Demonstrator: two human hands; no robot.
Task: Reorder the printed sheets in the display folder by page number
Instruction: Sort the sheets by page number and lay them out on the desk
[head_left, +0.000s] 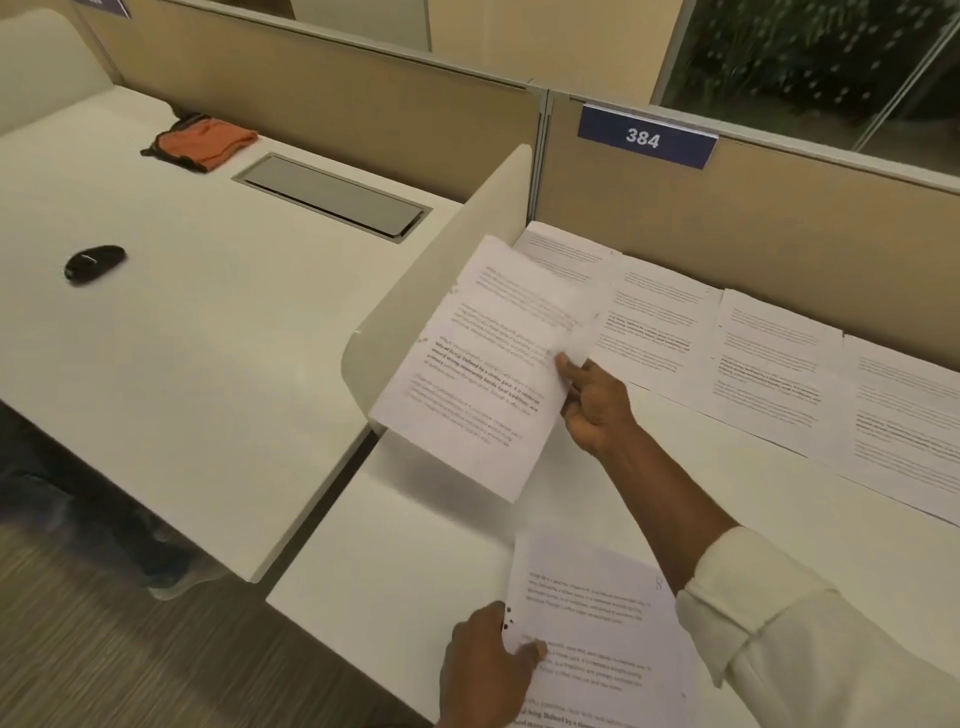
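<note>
The right hand (592, 402), fingers curled, pinches the edge of a raised printed sheet (467, 364) at its 10 o'clock, the left hand (483, 670) at 6 o'clock grips a sheet stack (597, 639) under its thumb, and a row of sheets (779, 364) lies on the desk (415, 545) at 3 o'clock.

The right hand (592, 410) is bare, and so is the forearm behind it. Further up there's a cream-white long fabric sleeve (810, 654), looks like a soft woven shirt. It's turned back into a thick folded cuff (719, 613) sitting well back from the fingers, with loose creases in the cloth behind it. The left hand (483, 670) is bare too, cut off at the wrist by the bottom edge.
</note>
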